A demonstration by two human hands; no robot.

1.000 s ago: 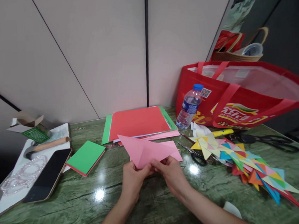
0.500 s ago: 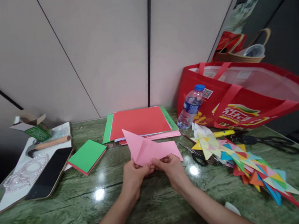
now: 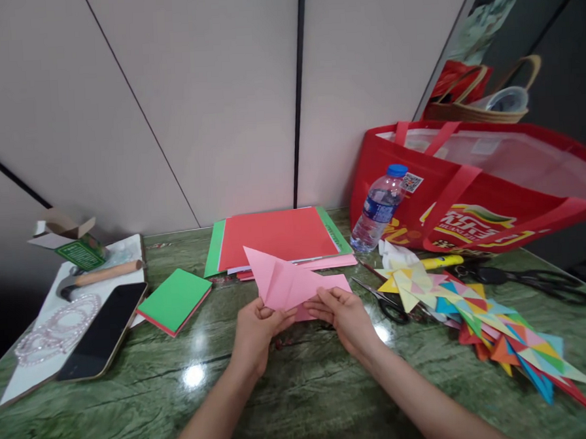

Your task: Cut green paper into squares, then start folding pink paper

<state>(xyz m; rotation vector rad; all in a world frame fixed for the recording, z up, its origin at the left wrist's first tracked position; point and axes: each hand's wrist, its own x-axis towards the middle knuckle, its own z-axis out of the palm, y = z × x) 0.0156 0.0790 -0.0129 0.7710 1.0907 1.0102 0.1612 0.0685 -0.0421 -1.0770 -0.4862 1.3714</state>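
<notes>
A creased sheet of pink paper [image 3: 279, 279] is held up between my two hands, with a pointed flap standing at its upper left. My left hand [image 3: 254, 329] pinches its lower left edge between thumb and fingers. On the right side my right hand [image 3: 342, 312] is closed on the paper, thumb on top and fingers underneath. Part of the sheet's right end shows behind that hand. Just beyond the paper lies a stack of coloured sheets, red [image 3: 279, 236] on top. To the left rests a small pile of green and red squares [image 3: 175, 299].
At left, a phone [image 3: 105, 331], bead strings [image 3: 57, 327], a hammer [image 3: 106, 275] and an opened box [image 3: 78, 247] lie on or by a white board. At right stand a water bottle [image 3: 378, 208] and red bag [image 3: 469, 204], near scissors [image 3: 392, 308] and folded paper pieces [image 3: 495, 320].
My right hand has shifted right along the pink paper, away from my left hand, and its fingers now reach under the sheet. The view has shifted slightly.
</notes>
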